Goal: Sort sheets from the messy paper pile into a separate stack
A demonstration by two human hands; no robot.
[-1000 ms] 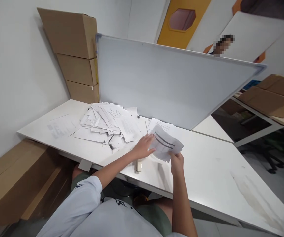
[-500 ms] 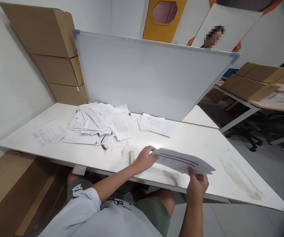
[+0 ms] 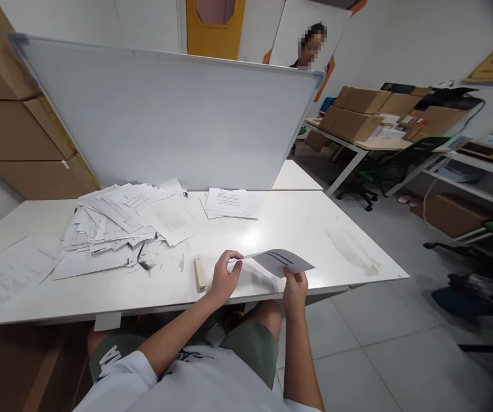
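Note:
Both hands hold one printed paper sheet (image 3: 281, 260) just above the near edge of the white table (image 3: 298, 229). My left hand (image 3: 224, 277) pinches its left corner and my right hand (image 3: 294, 289) grips its near right edge. The sheet lies almost flat, with two dark lines across it. A small beige eraser-like block (image 3: 200, 273) rests on the table just left of my left hand. A loose heap of printed papers (image 3: 122, 220) spreads over the table's left half, and a small neat stack of sheets (image 3: 231, 202) lies by the whiteboard.
A large whiteboard (image 3: 173, 114) stands upright along the table's far edge, with a person (image 3: 310, 46) behind it. Cardboard boxes (image 3: 10, 126) are stacked at the left. More tables with boxes (image 3: 358, 109) and office chairs (image 3: 384, 171) fill the right side. A single sheet (image 3: 6, 274) lies far left.
The camera has swung to the right. Both hands have drawn the sheet nearer to the table's front edge, and it now looks shorter, held closer between the hands.

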